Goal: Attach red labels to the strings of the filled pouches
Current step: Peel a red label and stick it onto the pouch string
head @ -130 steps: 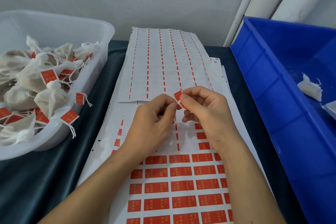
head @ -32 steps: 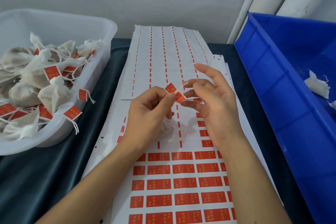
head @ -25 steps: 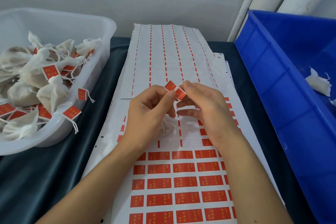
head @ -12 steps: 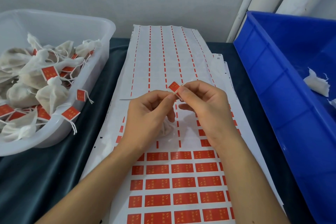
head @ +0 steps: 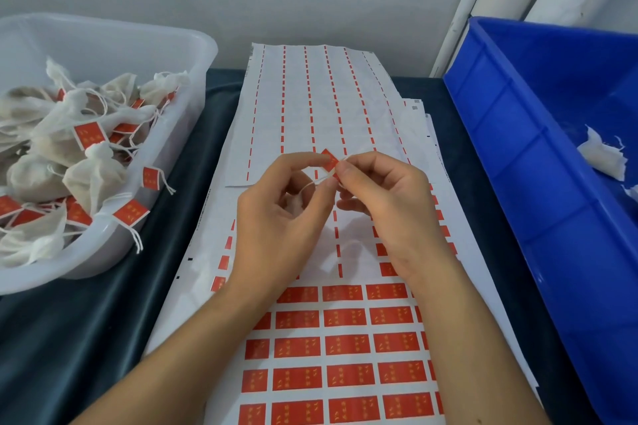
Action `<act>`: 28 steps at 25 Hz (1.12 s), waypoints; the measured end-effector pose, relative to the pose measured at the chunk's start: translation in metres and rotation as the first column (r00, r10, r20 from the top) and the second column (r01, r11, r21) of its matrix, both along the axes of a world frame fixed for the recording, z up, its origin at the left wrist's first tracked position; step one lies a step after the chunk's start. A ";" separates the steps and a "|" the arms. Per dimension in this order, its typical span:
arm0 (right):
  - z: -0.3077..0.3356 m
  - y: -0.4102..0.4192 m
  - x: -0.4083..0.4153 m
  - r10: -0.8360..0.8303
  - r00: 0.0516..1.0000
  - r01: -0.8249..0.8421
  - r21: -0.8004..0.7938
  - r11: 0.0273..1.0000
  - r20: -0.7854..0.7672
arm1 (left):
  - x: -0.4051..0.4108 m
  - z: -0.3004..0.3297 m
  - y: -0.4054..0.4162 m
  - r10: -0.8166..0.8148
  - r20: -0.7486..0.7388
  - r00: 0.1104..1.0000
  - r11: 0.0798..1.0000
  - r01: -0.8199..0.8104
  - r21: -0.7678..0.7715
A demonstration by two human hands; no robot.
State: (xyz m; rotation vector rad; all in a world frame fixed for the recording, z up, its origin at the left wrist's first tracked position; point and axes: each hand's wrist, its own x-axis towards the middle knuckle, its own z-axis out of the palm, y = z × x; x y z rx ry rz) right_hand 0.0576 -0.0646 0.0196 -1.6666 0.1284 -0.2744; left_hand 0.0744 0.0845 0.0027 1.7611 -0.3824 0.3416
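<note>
Above the white label sheet (head: pixel 345 321), a small red paper label (head: pixel 329 159) is pinched around a thin white string (head: pixel 312 185) by the left hand (head: pixel 279 217) and right hand (head: pixel 386 203), both judged light, limp and best gripped at the fold.

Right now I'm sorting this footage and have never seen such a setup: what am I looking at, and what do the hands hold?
There is no machine here: a person's two bare hands, filmed by a camera worn on the head, looking down. The left hand and right hand together pinch a small red label and a white string. Under them lies a sheet of red labels on a dark cloth. The clear tub on the left holds labelled pouches; the blue bin on the right holds white pouches that show no red.
</note>
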 end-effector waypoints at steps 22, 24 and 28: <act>-0.005 -0.002 0.002 0.085 0.993 -0.074 -0.139 0.987 0.075 | 0.006 -0.005 0.002 0.039 -0.084 0.996 0.999 -0.039 0.010; -0.006 -0.002 0.002 0.073 0.995 -0.061 -0.181 0.982 0.061 | 0.008 -0.006 0.002 0.045 -0.100 0.994 0.999 -0.045 0.002; -0.005 0.000 0.002 0.046 0.998 -0.032 -0.246 0.969 0.050 | 0.009 -0.007 0.002 0.046 -0.136 0.990 0.999 -0.047 -0.004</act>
